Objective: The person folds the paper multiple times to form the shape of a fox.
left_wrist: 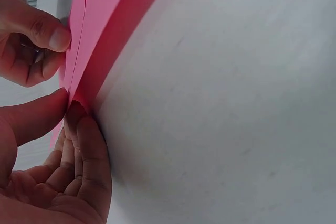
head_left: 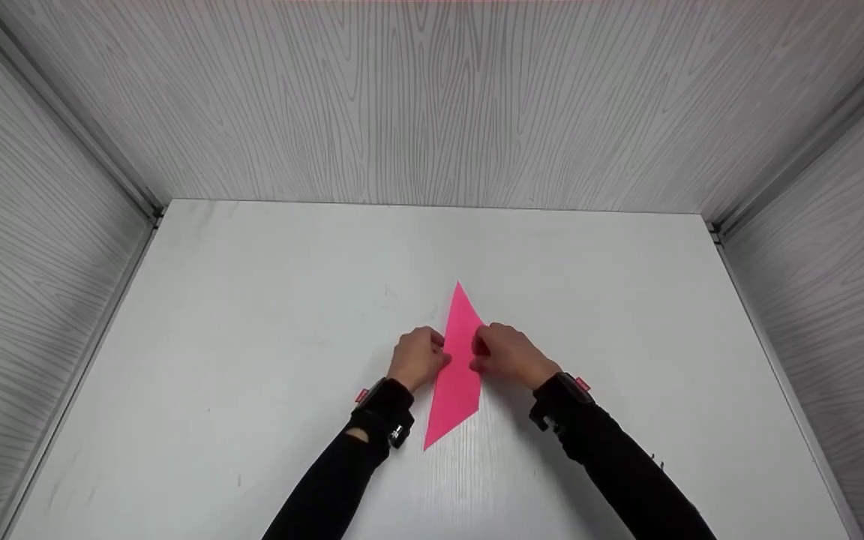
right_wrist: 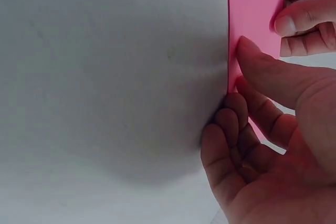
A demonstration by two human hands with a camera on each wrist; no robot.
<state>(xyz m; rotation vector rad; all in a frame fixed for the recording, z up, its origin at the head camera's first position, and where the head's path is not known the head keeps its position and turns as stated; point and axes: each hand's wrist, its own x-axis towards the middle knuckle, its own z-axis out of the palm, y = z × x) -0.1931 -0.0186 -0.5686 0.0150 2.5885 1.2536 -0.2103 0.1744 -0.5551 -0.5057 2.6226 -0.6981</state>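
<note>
Between the two hands is a folded sheet of pink paper (head_left: 456, 375), long and narrow, with a pointed far end and a slanted near end. My left hand (head_left: 417, 358) pinches its left edge between thumb and fingers. In the left wrist view the layers of the pink paper (left_wrist: 100, 30) part slightly along that edge, and the left fingertips sit beneath them. My right hand (head_left: 508, 354) pinches the opposite edge, its thumb (right_wrist: 262, 66) lying on the paper's face in the right wrist view and its fingers curled behind.
The white tabletop (head_left: 289, 300) spreads out under the paper. Wood-grain panels stand at the back (head_left: 417, 105), the left (head_left: 34, 247) and the right (head_left: 837, 247). Black sleeves and wrist-worn devices cover both forearms.
</note>
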